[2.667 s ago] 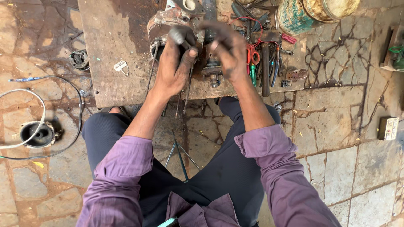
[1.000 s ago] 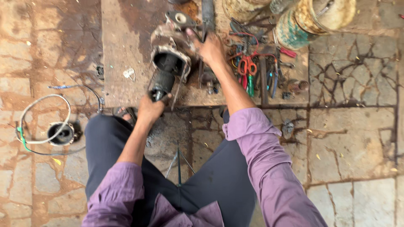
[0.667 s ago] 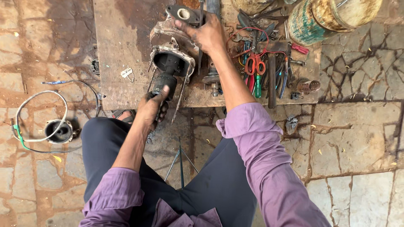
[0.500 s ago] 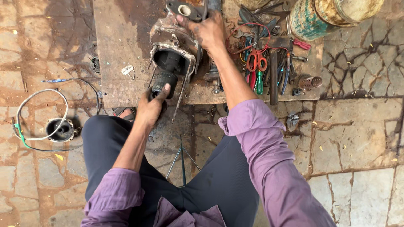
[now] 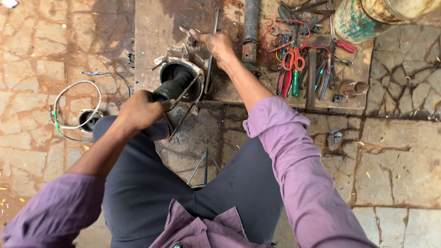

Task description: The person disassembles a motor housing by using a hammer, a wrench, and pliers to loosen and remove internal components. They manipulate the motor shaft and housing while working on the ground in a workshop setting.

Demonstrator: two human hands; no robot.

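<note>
Down at the board's near edge, the round metal housing (image 5: 180, 79) sits with its mouth open toward me, and the black cylindrical core (image 5: 171, 88) pokes out of that opening, slanting back toward my lap. Farther off, at the top right, a weathered green tin (image 5: 351, 23) stands on the wooden board (image 5: 151, 32); what it holds I cannot tell. My left hand (image 5: 138, 109) is wrapped tightly around the core's near end, forearm bare, purple sleeve pushed up. My right hand (image 5: 215, 45) reaches over the housing's far rim, fingers curled around a thin metal rod (image 5: 212, 43). Red-handled scissors (image 5: 290, 62) and pliers (image 5: 321, 73) lie just beside.
</note>
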